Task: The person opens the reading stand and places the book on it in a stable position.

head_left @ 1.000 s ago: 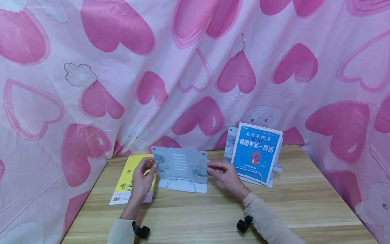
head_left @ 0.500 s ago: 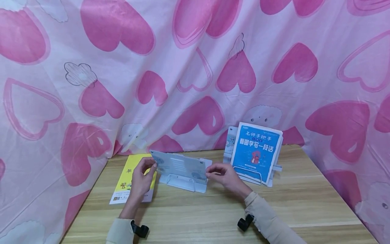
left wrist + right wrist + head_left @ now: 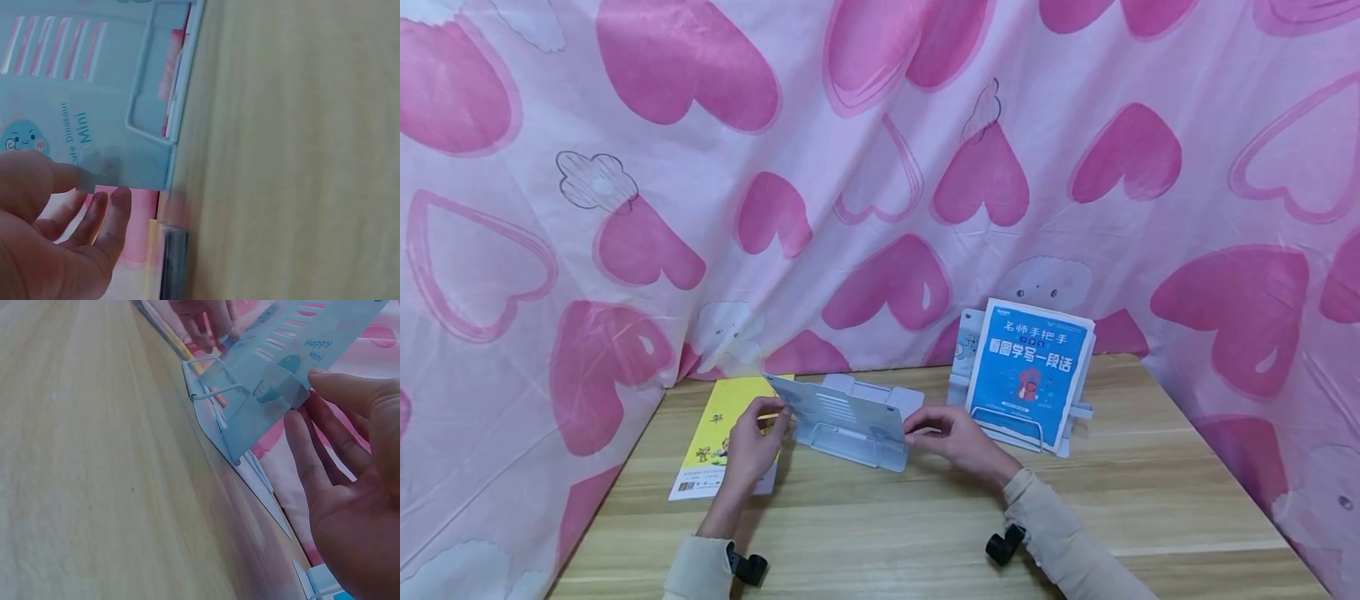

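Note:
A pale blue book stand [image 3: 838, 408] with slots and a dinosaur print stands on the table, its front panel leaning at an angle over a white base. My left hand [image 3: 756, 442] pinches the panel's left side edge; in the left wrist view the thumb of the hand [image 3: 56, 244] lies on the printed face. On the opposite edge, my right hand [image 3: 951, 437] pinches the panel near the "Happy Mini" print, seen close up on the stand [image 3: 287, 356] in the right wrist view. A wire page holder [image 3: 139, 65] runs across the panel's lower front.
To the right, a blue book [image 3: 1030, 375] leans on a second stand [image 3: 966, 346] behind its wire holder. A yellow book [image 3: 737, 398] lies flat at the left, partly under my left hand. A pink heart-patterned cloth [image 3: 850, 167] hangs behind the wooden table [image 3: 880, 542].
The stand's panel has gone from nearly upright to leaning, its top right corner dropping. More of the white part behind it shows. Both hands keep their hold and shift only slightly.

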### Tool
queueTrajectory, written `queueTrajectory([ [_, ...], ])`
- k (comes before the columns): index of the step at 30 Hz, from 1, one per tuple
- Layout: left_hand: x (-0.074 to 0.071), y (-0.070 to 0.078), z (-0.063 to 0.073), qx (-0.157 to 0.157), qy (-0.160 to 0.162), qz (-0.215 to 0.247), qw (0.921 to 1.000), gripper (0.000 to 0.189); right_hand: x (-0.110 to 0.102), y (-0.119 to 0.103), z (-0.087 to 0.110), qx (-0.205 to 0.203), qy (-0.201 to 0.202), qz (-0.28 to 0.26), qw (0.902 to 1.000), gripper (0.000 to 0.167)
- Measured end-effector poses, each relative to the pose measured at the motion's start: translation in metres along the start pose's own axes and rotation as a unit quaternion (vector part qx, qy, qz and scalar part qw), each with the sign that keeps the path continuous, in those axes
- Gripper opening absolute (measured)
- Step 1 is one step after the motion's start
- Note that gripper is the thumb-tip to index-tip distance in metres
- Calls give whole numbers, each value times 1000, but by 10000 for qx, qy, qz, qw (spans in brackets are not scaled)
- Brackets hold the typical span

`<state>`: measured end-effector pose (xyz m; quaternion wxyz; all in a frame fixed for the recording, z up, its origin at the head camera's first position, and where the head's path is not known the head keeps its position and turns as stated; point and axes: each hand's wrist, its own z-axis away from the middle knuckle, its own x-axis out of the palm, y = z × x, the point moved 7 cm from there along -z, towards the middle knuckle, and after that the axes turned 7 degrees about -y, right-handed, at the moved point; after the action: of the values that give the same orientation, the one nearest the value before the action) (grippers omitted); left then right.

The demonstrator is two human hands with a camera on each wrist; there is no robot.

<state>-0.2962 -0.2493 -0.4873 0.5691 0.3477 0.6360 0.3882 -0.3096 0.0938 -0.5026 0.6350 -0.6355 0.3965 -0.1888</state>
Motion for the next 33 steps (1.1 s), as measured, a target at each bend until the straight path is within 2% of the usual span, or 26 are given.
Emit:
queueTrajectory([
  [3, 3, -3, -1, -153, -48, 197, 9997, 25, 0, 1, 2, 78, -100, -35, 9999, 20],
  [7, 4, -4, -2, -189, -1, 355, 9992, 25, 3, 4, 4, 179, -196, -133, 9996, 23],
  [14, 5, -1, -8, -61, 199, 278, 9994, 20, 12, 5, 3, 292, -318, -139, 9990, 23],
  [18, 6, 0, -12, -143, 218, 193, 9995, 22, 18, 2, 3, 308, -370, -112, 9988, 22],
  [21, 7, 1, -15, -210, 145, 220, 9994, 26, 22, -1, 3, 293, -381, -45, 9988, 21],
  [28, 15, 0, -24, -353, -136, 677, 9970, 35, 34, -9, 2, 396, -540, 149, 9976, 21],
  [33, 23, 3, -29, -214, -324, 435, 9983, 39, 48, -15, -1, 273, -709, 173, 9970, 20],
])
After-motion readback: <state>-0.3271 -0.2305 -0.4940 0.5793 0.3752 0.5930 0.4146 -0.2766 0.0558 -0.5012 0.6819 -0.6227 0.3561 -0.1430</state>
